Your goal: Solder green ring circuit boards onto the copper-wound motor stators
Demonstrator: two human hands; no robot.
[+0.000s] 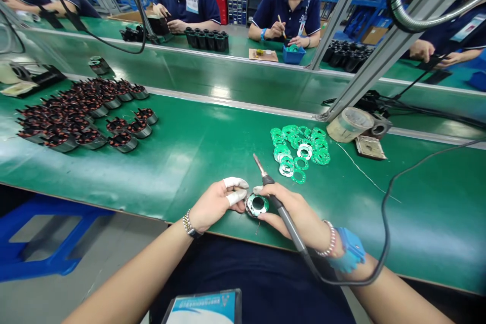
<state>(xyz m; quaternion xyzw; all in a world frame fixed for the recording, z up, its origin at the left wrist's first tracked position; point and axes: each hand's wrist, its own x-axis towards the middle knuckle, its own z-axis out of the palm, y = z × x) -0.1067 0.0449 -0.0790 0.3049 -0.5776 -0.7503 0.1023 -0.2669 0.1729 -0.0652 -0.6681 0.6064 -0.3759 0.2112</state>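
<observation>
My left hand (pixel 216 202), with white finger cots on two fingers, pinches the left side of a small round stator part (pixel 257 205) topped by a green ring board, resting on the green bench near its front edge. My right hand (pixel 294 212) touches the part's right side and also holds a soldering iron (pixel 279 202), its tip pointing up and away from the part. The iron's black cord (pixel 383 223) loops off to the right. A blue wrist strap sits on my right wrist.
A heap of green ring boards (pixel 299 149) lies just beyond my hands. Several copper-wound stators (pixel 79 116) cluster at the left. A tape roll (pixel 349 124) and a metal post stand at the right. Other people work across the conveyor (pixel 212 76).
</observation>
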